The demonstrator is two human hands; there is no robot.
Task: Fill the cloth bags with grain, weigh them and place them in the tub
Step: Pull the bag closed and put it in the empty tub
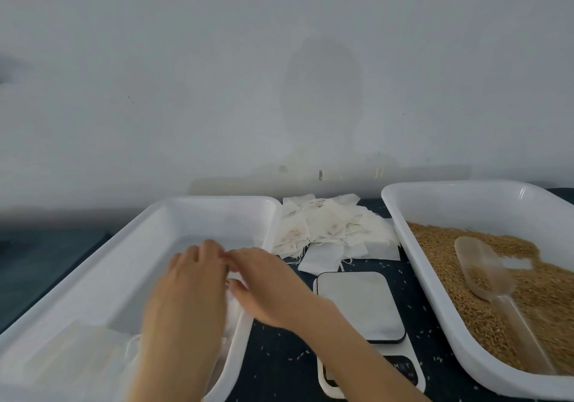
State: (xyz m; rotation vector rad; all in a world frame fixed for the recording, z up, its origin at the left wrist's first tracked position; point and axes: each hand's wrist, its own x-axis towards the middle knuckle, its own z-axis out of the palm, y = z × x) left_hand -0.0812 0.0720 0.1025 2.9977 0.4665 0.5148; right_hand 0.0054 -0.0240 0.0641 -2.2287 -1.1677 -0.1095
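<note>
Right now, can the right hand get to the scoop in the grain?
Probably yes. The scoop lies uncovered on the grain, handle towards the person, with only the flat scale between. But the right hand is over the left tub, seemingly busy with a bag.

Your dark blue table (279, 358) runs along a pale wall and carries 4 things side by side. At your left sits the left tub (217, 212), white plastic. Its right rim lies just beside a heap of cloth bags (326, 231), which rests at the back, close to the wall. Nearer you, in front of that heap, stands 1 digital scale (360, 305), its display end toward you. At your right sits the right tub (466, 203), also white. Loose grains (298, 355) are scattered over the bare surface around the scale.
</note>
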